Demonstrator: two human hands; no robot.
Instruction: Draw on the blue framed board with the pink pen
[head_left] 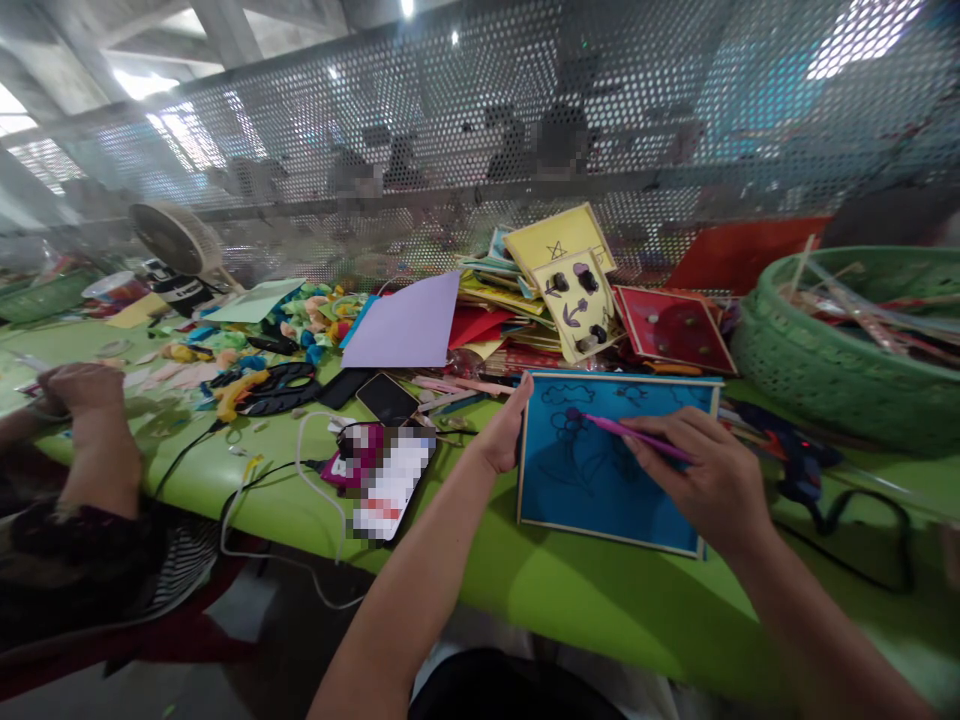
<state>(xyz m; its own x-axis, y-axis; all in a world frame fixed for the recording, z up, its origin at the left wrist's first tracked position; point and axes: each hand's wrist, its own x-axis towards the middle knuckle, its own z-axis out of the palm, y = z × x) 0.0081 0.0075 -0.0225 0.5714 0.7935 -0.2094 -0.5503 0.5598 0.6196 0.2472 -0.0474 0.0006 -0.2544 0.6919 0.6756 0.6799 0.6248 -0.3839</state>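
A blue framed picture (pixel 607 505) lies on the green table, with thin pale wooden strips along its edges and a dark line drawing of a cloud, flowers and leaves. My left hand (pixel 506 430) grips its left edge, the thumb lying along the strip; the other fingers are hidden. Between the fingers of my right hand (pixel 709 475) is a purple pen (pixel 637 435), slanting left. Its tip rests at a dark filled patch on the drawn flower.
Beyond the picture are yellow framed pictures (pixel 577 310), a red framed picture (pixel 679 330) and a lilac sheet (pixel 409 325). At right stand a green basket (pixel 840 350) and a glue gun (pixel 799 460). A phone (pixel 396 485) lies left, near cables. A co-worker's hands (pixel 82 385) are far left.
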